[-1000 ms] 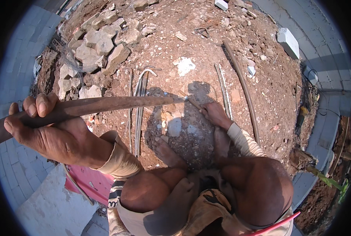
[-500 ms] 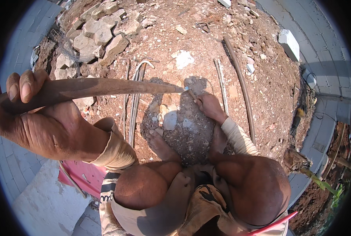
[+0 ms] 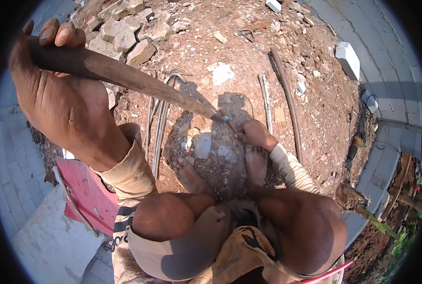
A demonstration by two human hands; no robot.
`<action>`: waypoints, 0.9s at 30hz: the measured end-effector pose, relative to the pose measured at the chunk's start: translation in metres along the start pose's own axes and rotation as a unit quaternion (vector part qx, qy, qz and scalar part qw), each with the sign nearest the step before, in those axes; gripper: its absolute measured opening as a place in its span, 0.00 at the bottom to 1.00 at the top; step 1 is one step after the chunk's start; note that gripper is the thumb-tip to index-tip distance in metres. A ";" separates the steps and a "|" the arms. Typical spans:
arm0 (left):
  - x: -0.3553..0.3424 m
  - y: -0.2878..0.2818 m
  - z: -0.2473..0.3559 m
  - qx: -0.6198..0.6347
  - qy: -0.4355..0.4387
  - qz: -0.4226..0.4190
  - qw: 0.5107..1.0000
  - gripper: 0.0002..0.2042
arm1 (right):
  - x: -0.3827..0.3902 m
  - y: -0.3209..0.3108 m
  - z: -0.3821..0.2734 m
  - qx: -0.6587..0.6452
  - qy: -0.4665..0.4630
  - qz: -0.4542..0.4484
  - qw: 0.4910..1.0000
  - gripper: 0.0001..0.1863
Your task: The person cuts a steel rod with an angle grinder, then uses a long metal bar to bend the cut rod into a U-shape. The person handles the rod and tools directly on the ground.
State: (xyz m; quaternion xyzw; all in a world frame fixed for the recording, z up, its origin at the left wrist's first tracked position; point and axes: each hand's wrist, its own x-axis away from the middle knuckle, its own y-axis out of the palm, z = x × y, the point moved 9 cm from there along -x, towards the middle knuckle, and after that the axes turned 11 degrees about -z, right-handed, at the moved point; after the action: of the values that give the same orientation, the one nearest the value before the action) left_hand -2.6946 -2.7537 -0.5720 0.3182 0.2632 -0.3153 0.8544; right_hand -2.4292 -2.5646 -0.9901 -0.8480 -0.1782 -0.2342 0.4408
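Observation:
My left hand (image 3: 64, 106) is raised at the upper left, closed around a long, dark brown bar (image 3: 121, 75) that slants down to a narrow tip near the middle. My right hand (image 3: 256, 135) is low over the dirt between my bare feet, closed on a short, thin, tan rod (image 3: 231, 125). The rod's far end has a small blue spot and meets the bar's tip in this view; whether they touch I cannot tell. Several bent metal rods (image 3: 160, 130) lie left of centre; a thin pale rod (image 3: 266, 104) and a longer brown pipe (image 3: 289, 102) lie to the right.
Broken stones (image 3: 118, 35) are piled at the upper left, and a white block (image 3: 347, 59) lies at the upper right. A red sheet (image 3: 85, 187) is at the lower left. Grey block surfaces (image 3: 386, 42) curve along both sides of the rubble-strewn dirt.
My left hand has risen, so the bar slopes steeply down to the centre instead of lying nearly level. My right hand shifted slightly, still holding the short rod.

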 end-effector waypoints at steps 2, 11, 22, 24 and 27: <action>-0.011 -0.003 -0.011 0.007 -0.019 -0.015 1.000 0.11 | 0.012 -0.035 0.028 -0.053 0.062 0.107 0.991 0.14; -0.022 0.011 -0.084 0.144 -0.152 -0.266 0.941 0.18 | 0.121 -0.051 0.209 -0.016 0.370 0.287 0.884 0.26; 0.000 0.035 -0.043 -0.038 -0.076 -0.041 0.996 0.13 | 0.134 -0.036 0.210 -0.190 0.341 0.265 0.882 0.30; -0.002 0.030 -0.043 -0.016 -0.081 -0.042 0.996 0.14 | 0.142 -0.049 0.204 -0.253 0.309 0.273 0.875 0.33; -0.001 0.029 -0.048 0.028 -0.100 -0.060 0.993 0.15 | 0.146 -0.074 0.186 -0.318 0.312 0.281 0.850 0.35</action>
State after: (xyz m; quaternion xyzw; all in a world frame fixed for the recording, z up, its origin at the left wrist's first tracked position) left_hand -2.6867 -2.7014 -0.5920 0.2924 0.1858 -0.4038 0.8467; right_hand -2.3014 -2.3553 -0.9536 -0.8381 0.2991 -0.3962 0.2261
